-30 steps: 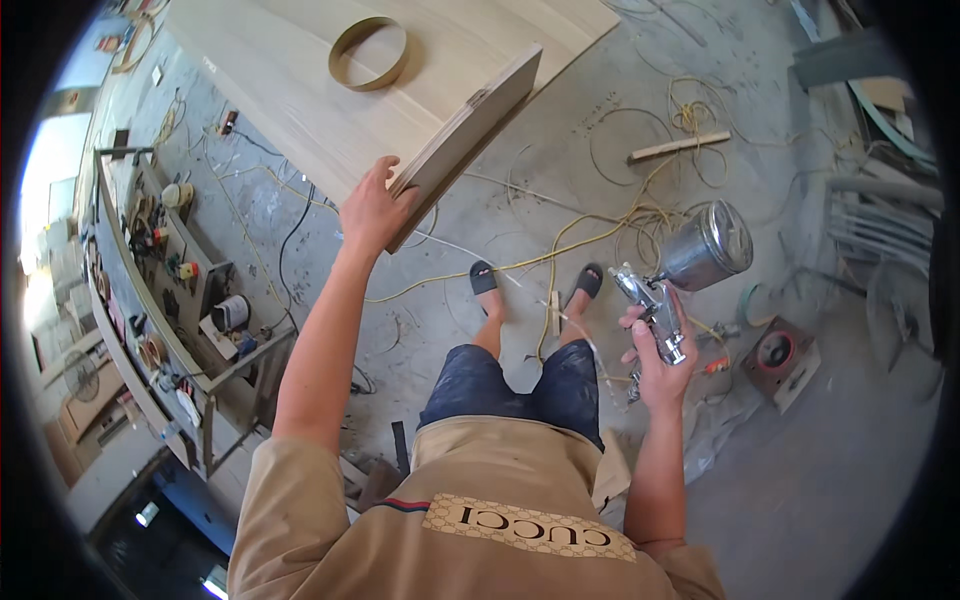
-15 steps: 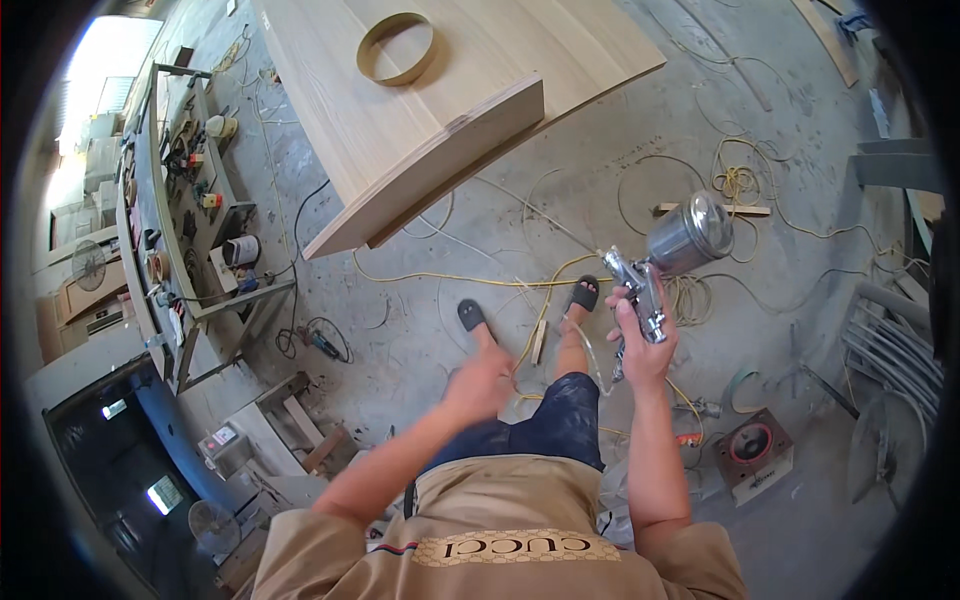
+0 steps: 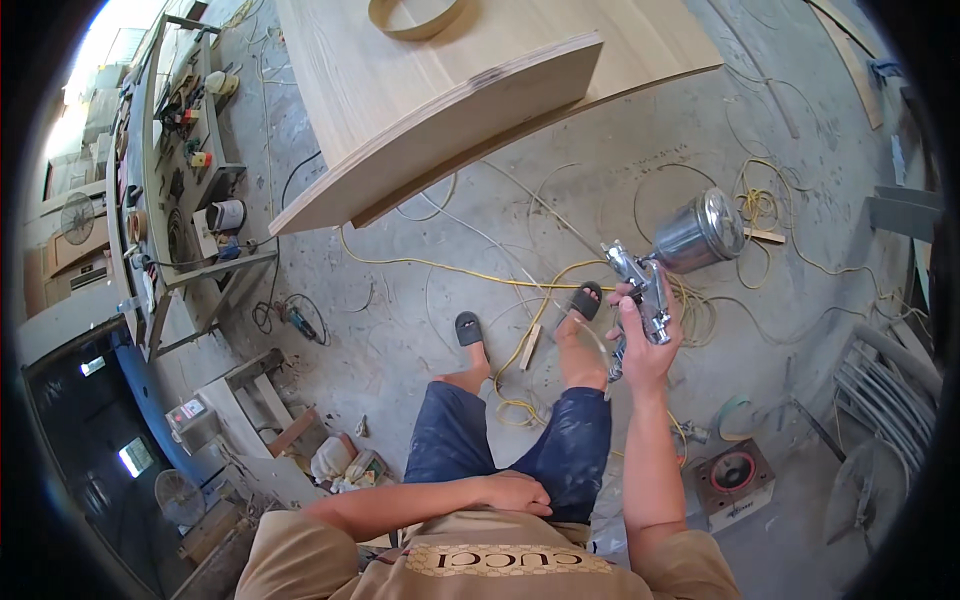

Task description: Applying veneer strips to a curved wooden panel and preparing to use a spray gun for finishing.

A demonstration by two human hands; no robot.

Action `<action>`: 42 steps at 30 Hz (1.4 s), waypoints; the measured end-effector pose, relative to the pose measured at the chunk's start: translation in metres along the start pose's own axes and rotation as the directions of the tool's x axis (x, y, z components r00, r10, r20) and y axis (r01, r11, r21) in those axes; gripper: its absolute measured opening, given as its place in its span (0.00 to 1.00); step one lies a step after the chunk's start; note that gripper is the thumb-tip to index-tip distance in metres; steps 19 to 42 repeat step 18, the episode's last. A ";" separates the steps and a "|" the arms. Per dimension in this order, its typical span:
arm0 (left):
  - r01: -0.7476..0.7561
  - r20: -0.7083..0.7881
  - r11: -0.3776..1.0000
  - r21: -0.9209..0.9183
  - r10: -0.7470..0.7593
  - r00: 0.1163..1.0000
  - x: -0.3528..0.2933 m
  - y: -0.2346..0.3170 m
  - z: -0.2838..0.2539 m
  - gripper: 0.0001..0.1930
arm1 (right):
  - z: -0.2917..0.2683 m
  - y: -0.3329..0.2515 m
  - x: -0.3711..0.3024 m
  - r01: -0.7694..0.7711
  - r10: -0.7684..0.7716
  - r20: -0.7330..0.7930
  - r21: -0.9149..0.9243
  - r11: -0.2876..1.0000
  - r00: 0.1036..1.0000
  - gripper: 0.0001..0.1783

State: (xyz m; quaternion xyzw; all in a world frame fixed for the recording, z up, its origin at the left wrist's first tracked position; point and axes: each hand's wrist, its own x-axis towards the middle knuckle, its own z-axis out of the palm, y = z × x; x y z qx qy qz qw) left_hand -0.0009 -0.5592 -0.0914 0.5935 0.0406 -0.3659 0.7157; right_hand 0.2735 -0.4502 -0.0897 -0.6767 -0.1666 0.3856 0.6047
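Observation:
My right hand (image 3: 648, 345) is wrapped round the handle of a metal spray gun (image 3: 640, 278), held out in front of my right side. The gun's silver paint cup (image 3: 698, 235) points up and to the right. A hose hangs from the gun toward the floor. My left hand (image 3: 516, 493) lies against my waist at the shirt hem, its fingers curled; whatever may be in them is hidden. Ahead stands a wooden panel (image 3: 330, 110) with a curved plywood edge piece (image 3: 480, 130), apart from both hands. On the panel sits a round band (image 3: 415, 30), partly cut off.
A yellow hose (image 3: 430, 262) and other lines cross the concrete floor around my feet. At left is a workbench (image 3: 225, 265) with tools and tubs. A speaker-like box (image 3: 735, 480) and a bundle of grey tubes (image 3: 885, 390) stand at right.
My left hand has dropped from in front of my thighs to my waist, its fingers curling. My right hand keeps the spray gun nearly in place. The view has shifted slightly.

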 end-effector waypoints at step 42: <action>0.927 -0.483 0.266 0.265 0.869 -0.111 -0.252 0.021 -0.313 0.34 | 0.051 0.206 0.176 0.416 -0.413 0.126 -0.001 0.909 0.902 0.35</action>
